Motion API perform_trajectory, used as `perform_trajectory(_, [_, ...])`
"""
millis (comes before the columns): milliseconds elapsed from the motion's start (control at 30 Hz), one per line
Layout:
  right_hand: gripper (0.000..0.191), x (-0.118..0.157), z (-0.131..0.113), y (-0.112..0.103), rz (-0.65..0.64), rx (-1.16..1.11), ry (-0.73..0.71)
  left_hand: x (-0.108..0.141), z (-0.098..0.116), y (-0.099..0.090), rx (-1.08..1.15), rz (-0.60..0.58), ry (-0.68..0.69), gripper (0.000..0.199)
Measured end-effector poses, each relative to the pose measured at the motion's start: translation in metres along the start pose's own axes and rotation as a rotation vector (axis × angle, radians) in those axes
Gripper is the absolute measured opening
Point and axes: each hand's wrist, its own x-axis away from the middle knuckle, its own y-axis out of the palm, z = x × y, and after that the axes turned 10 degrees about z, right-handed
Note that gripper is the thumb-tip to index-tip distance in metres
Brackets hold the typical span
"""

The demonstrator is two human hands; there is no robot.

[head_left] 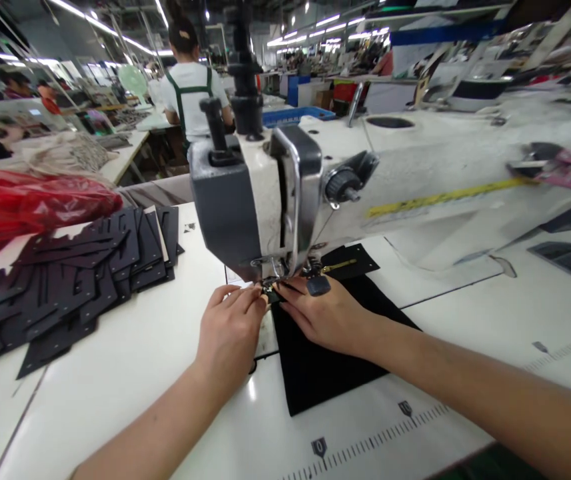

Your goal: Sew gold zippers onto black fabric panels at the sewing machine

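A sewing machine (260, 193) stands over the white table, its presser foot (271, 285) close to my fingertips. Under its head lies a black fabric piece (315, 373), flat, with one corner toward me. My left hand (232, 327) is left of the foot, fingers curled together and pinching at the fabric's edge. From the right, my right hand (322, 313) lies over the fabric, its thumb and fingers closed on it near the needle. The exact fingertip contact is partly hidden. Behind my right hand is a smaller dark piece with a gold zipper (340, 265).
Many cut black pieces (90, 273) lie overlapping at the left, beside a red plastic bag (30, 207). Thread snips with pink handles (565, 167) and a yellow tape measure (445, 197) are on the machine arm. A person (195, 93) is ahead, back turned.
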Motion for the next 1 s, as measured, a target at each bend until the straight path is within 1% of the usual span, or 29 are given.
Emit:
perform_trajectory(133, [0.013, 0.0006, 0.0005, 0.0009, 0.063, -0.025, -0.028, 0.0001, -0.001, 0.0006, 0.007, -0.009, 0.005, 0.018])
perform_trajectory(367, [0.013, 0.001, 0.0005, 0.003, 0.093, -0.032, -0.032, 0.0016, -0.0035, 0.0021, 0.018, 0.008, 0.0, 0.014])
perform_trajectory(533, [0.016, 0.0009, 0.0005, 0.0058, 0.104, -0.037, -0.022, 0.004, -0.0042, 0.0037, 0.016, 0.0, 0.004, 0.012])
perform_trajectory(767, [0.013, -0.0001, 0.0017, 0.0048, 0.149, -0.052, -0.046, 0.0039, -0.0051, 0.0039, -0.004, 0.044, 0.043, 0.014])
perform_trajectory(1000, [0.015, 0.0001, 0.0019, 0.0054, 0.148, -0.062, -0.059, 0.003, -0.0063, 0.0001, -0.016, -0.009, 0.071, 0.018])
